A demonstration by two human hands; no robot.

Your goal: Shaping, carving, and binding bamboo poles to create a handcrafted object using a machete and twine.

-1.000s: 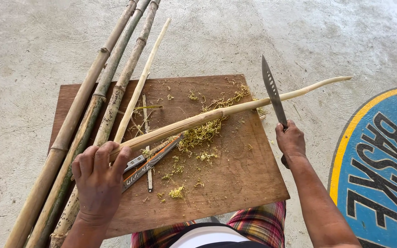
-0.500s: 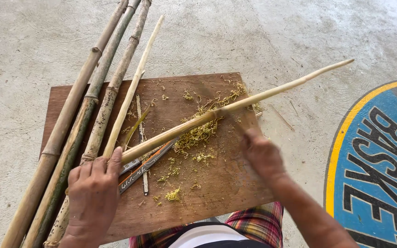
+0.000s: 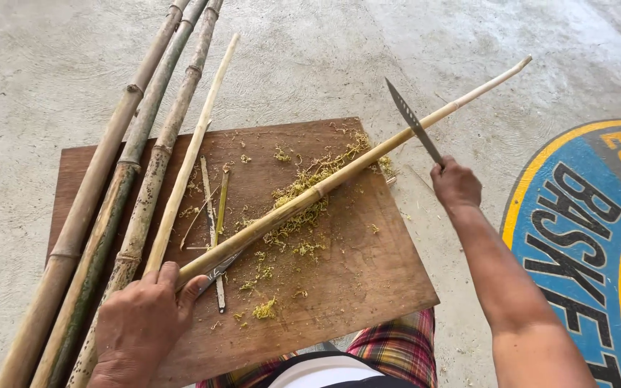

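You've got three unpeeled bamboo poles at the left of the frame, and two pale peeled bamboo sticks: one beside them, one slanting across centre. One knife, one wooden board. Two thin splints lie on it, among shavings too many to count.

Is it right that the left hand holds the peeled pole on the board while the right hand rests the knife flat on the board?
Not quite. The left hand does hold the peeled pole on the board, but the right hand holds the knife raised, blade pointing up and away, beside the pole and not lying on the board. The head view shows it.
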